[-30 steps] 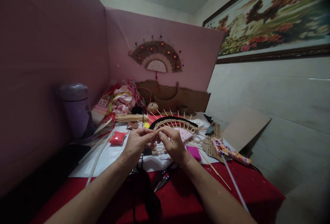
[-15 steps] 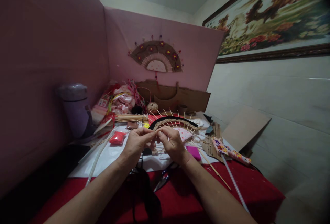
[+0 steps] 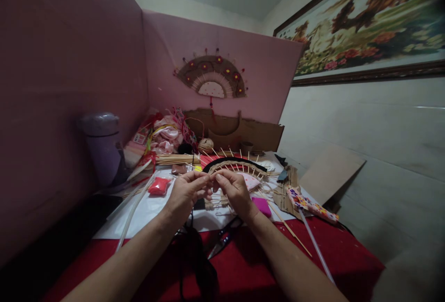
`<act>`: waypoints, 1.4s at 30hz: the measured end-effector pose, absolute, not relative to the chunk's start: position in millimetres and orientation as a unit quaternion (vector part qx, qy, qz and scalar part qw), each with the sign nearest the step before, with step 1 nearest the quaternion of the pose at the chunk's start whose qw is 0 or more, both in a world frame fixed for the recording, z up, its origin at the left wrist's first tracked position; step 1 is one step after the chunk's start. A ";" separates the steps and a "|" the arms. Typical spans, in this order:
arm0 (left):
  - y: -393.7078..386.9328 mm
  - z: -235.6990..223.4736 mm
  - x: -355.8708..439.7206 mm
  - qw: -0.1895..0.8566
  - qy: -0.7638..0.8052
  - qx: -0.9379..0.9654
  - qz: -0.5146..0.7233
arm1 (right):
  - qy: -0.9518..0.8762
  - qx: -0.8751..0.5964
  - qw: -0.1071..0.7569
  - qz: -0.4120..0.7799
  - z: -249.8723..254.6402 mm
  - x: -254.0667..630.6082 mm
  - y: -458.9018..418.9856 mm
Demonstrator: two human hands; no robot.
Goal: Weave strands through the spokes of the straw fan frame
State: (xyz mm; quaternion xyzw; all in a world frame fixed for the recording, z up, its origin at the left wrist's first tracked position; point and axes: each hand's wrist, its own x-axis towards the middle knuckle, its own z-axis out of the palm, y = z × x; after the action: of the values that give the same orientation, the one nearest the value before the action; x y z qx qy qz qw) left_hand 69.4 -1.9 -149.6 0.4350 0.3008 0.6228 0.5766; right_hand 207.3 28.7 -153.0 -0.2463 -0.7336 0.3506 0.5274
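My left hand [image 3: 190,194] and my right hand [image 3: 233,191] meet fingertip to fingertip above the table, both pinched closed. Whatever lies between the fingertips is too small to make out. Just behind them rests a half-round fan frame of thin sticks with a black band [image 3: 239,160] along its arch and a woven cord below that. A pale spotted cloth piece [image 3: 249,181] shows at the fan's base, partly covered by my right hand. Dark-handled scissors [image 3: 222,239] lie beneath my wrists. Black cord or fabric [image 3: 198,255] hangs near the front edge.
A red packet [image 3: 159,186] and a lilac bottle [image 3: 103,149] are at left. A magenta packet [image 3: 261,206], torn cardboard [image 3: 287,195] and a flowered glue gun [image 3: 309,204] sit at right. Behind are a twine ball [image 3: 206,145] and a finished fan [image 3: 212,75] on the pink panel.
Both hands stay pinched together in nearly the same place, with only small finger shifts. The whole view has moved very slightly.
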 end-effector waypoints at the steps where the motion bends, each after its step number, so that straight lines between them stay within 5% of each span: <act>1: -2.1 -149.4 69.6 0.576 0.303 0.434 0.623 | -0.738 -0.246 0.526 0.343 -153.1 207.6 28.7; 33: -2.3 -147.6 69.4 0.583 0.301 0.430 0.619 | -0.735 -0.228 0.526 0.362 -156.8 208.0 30.6; 42: -2.4 -148.8 66.7 0.589 0.309 0.421 0.616 | -0.757 -0.258 0.533 0.274 -155.0 209.5 27.4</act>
State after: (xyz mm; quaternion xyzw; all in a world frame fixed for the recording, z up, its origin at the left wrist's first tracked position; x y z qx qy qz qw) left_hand 66.7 -2.4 -148.8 0.4214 0.3094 0.6160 0.5893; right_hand 209.5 27.4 -155.0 -0.2582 -0.7575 0.2743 0.5332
